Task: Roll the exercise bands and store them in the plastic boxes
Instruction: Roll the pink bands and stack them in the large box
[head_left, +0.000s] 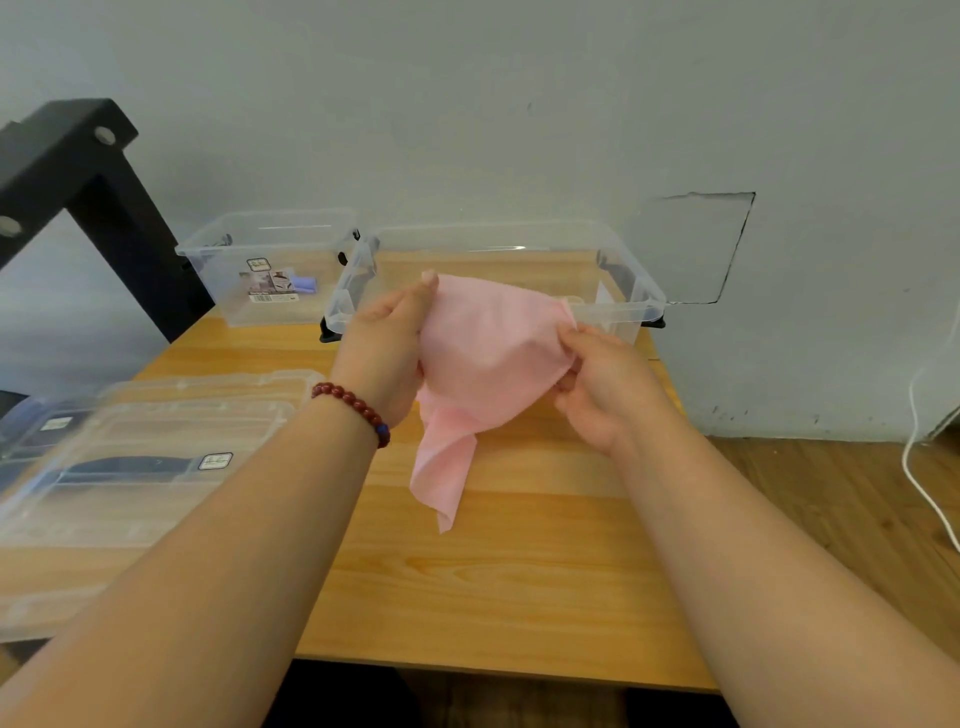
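The pink exercise band (483, 353) is held in the air above the wooden table (467, 597), stretched flat between both hands, with its loose tail hanging toward six o'clock and not yet wound. The left hand (387, 358) grips the band's nine o'clock edge with its fingers curled behind the fabric. The right hand (605, 387) pinches the three o'clock edge between thumb and fingers. No roll has formed, so I judge that rolling this band is only beginning.

At twelve o'clock beyond the hands stands the large clear plastic box (623, 312), open, with nothing visible inside it. At eleven o'clock the smaller clear plastic box (270, 228) holds a small purple-blue bundle (304, 285), possibly a band already stored, though I cannot be sure. At nine o'clock lie clear lids (156, 415), and the dark shapes showing through them cannot be identified.

What seems left is to roll the pink band, put it in a box and probably fit the lids.
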